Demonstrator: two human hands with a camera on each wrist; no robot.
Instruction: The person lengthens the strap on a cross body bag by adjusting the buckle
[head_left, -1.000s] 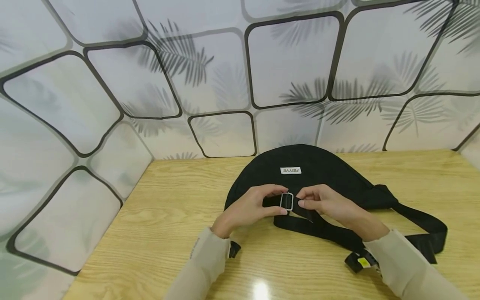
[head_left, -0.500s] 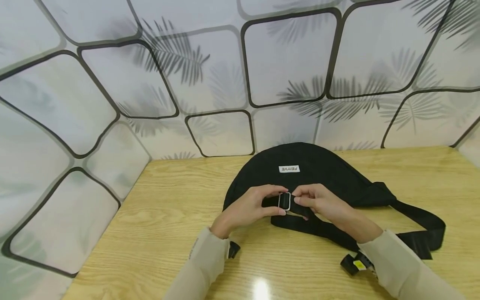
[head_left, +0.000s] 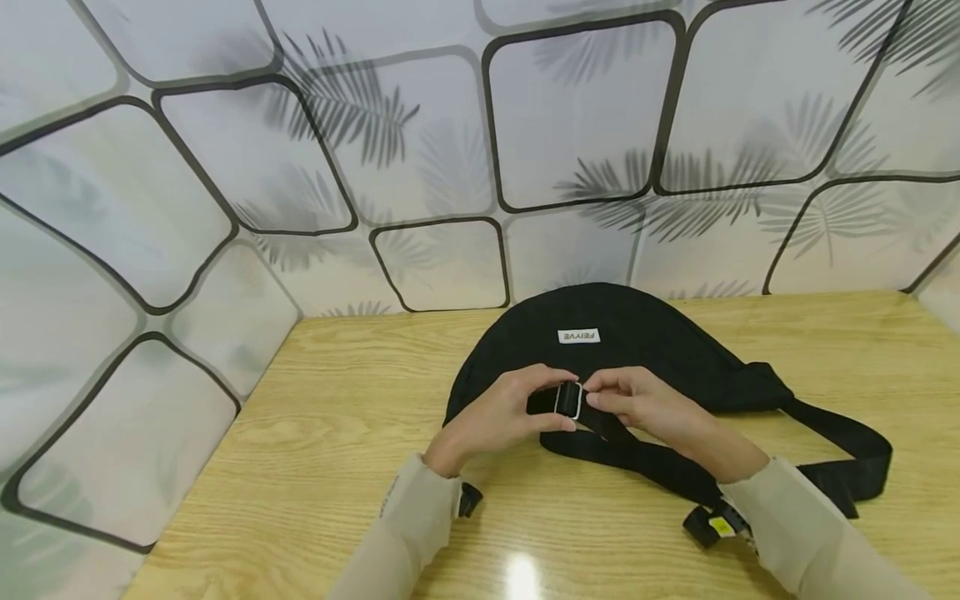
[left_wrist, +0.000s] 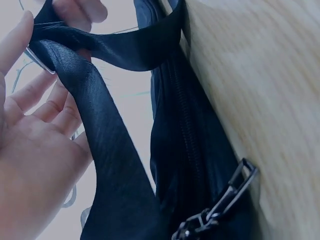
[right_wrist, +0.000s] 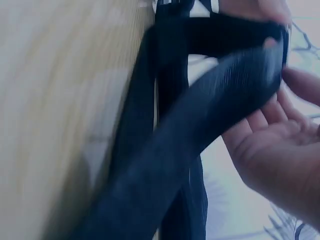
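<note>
A black sling bag [head_left: 622, 321] with a small white label [head_left: 578, 336] lies on the table behind my hands. My left hand [head_left: 495, 417] grips a silver strap slider [head_left: 568, 401] between thumb and fingers, at its top and bottom edges. Close against the slider's right side, my right hand [head_left: 656, 408] pinches the black webbing strap [right_wrist: 195, 120] with thumb and forefinger. In the left wrist view the strap [left_wrist: 105, 145] passes through the slider and hangs down beside the bag's zipper. A metal zipper pull [left_wrist: 232, 192] dangles there.
The rest of the strap [head_left: 862, 475] loops over the wooden table [head_left: 337, 400] to the right. A black piece with a yellow tag [head_left: 722, 527] shows by the right cuff, and another black piece [head_left: 469, 499] by the left. A patterned backdrop [head_left: 450, 167] stands behind.
My right hand has shifted slightly left, closer to the slider. The slider has tilted a little within my left hand's grip. The bag stays in place.
</note>
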